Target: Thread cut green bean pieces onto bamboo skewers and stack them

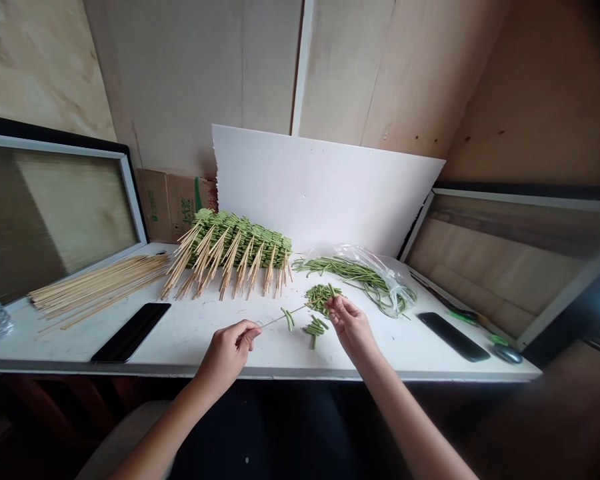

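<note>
My left hand [233, 350] is closed round one end of a thin bamboo skewer [276, 321], which points right and slightly up. Short cut pieces of a green stalk [289, 320] sit crosswise on its middle. Between the pinched fingertips of my right hand [349, 323] is another green stalk piece [331, 290], close to the skewer's far tip. Whether the two touch I cannot tell. Behind and below that tip lie a heap of cut stalk pieces [317, 293] and a smaller cluster [316, 327] on the white table [190, 347].
Filled skewers [245, 240] are stacked at the back left, beside loose bare skewers [100, 287]. Long uncut stalks [353, 270] lie in a clear plastic bag [397, 290]. Dark phones rest left [133, 332] and right [453, 335]. A white board [325, 187] stands behind.
</note>
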Demonstrator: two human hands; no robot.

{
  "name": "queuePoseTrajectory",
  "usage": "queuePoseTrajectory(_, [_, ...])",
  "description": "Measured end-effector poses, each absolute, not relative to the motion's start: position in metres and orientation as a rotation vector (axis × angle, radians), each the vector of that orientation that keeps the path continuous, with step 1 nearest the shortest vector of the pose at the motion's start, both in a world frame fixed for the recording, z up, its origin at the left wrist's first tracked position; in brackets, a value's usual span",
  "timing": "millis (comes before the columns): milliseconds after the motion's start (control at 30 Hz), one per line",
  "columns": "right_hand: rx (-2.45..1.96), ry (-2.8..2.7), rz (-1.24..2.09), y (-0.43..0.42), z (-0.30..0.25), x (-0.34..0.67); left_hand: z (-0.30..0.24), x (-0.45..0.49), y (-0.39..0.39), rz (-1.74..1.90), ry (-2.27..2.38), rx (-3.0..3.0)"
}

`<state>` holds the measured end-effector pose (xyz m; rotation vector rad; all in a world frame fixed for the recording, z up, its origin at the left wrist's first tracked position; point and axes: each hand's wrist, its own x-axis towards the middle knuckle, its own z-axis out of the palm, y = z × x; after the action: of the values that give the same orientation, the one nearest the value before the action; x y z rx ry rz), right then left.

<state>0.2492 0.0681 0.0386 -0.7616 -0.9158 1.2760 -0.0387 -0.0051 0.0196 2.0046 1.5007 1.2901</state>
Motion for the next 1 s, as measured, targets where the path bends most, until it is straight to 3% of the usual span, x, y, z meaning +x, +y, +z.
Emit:
queuePoseTrajectory(200, [-0.739,-0.892,1.395,0.062,0.039,0.241,0.020,-0.039,-0.007,1.245,1.474,2.017])
queuePoseTrajectory(1000, [-0.774,-0.958,1.343,0.061,0.039,0.238,0.018,-0.036,-0.008,1.107,1.490,2.091])
